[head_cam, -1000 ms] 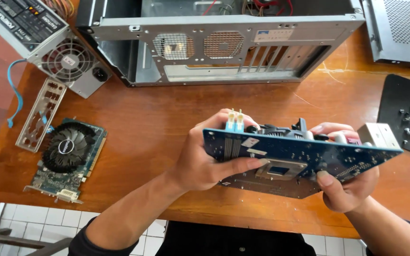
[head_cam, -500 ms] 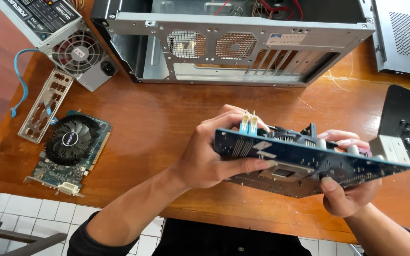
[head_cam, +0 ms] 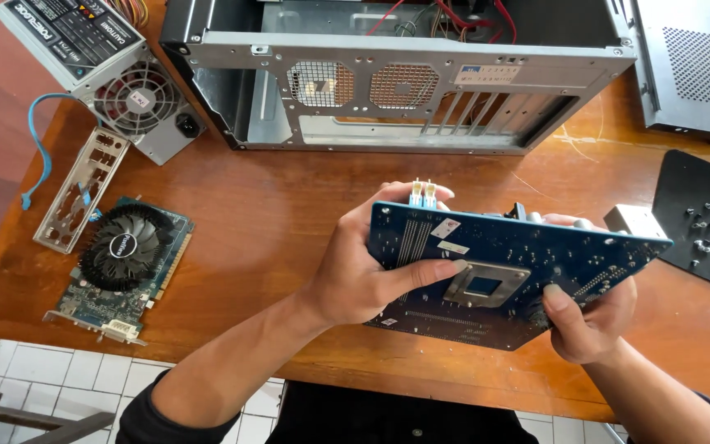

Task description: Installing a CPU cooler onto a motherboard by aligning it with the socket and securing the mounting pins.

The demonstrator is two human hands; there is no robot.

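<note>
Both hands grip a blue motherboard (head_cam: 519, 271) above the desk's (head_cam: 273, 205) near edge, solder side up; its component side is hidden. Left hand (head_cam: 363, 275) clamps one end, right hand (head_cam: 589, 321) the other, fingers mostly hidden underneath. Computer case (head_cam: 404, 82) cut off at the top.

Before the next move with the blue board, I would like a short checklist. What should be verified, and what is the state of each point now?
1. Both hands on the motherboard: ok; the left hand grips its left edge, the right hand its lower right edge.
2. Board off the wooden table: ok, held in the air, underside toward the camera.
3. Fingers away from the metal backplate: not ok, the left thumb tip lies beside it.
4. Computer case open: ok, the interior looks empty near the fans.
5. Graphics card and I/O shield out of the way: ok, far to the left.
6. Screws at hand: ok, on the black mat.
</note>
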